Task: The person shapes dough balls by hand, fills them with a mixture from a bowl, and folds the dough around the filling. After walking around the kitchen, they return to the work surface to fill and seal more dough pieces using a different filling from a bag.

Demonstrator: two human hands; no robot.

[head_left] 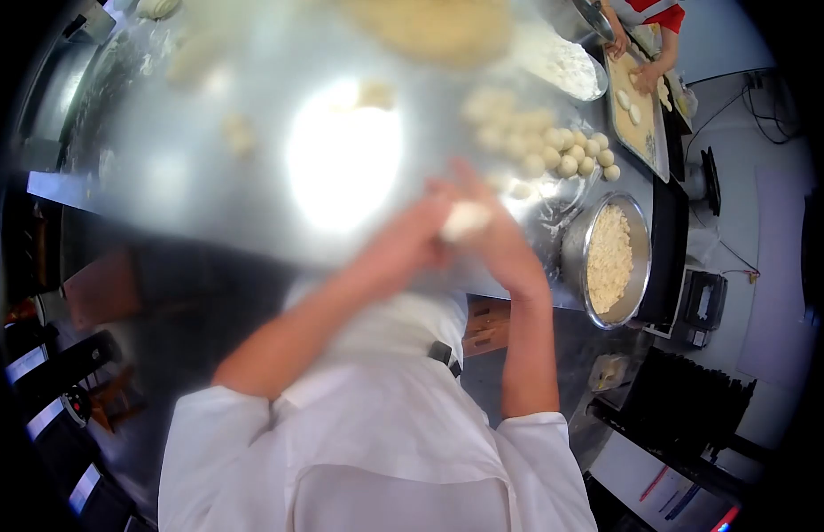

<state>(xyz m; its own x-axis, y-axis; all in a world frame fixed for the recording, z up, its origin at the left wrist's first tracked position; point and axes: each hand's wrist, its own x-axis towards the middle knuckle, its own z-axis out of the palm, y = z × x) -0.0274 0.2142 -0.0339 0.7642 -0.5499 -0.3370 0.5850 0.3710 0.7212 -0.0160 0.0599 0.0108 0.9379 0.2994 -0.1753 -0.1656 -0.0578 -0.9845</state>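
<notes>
One metal bowl (pixel 578 257), one tray (pixel 662 146)

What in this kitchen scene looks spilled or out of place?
Loose flour lies scattered on the steel table near the dough balls. Both hands, left and right, hold one dough piece. Nothing else stands out.

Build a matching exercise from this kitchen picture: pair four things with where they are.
Things:
1. dough piece
2. dough balls
3. metal bowl
4. tray

Places:
A. far corner, under another person's hands
B. between the person's two hands
C. clustered on the steel table
D. at the table's near edge, holding pale filling

Pairs: 1-B, 2-C, 3-D, 4-A
</notes>
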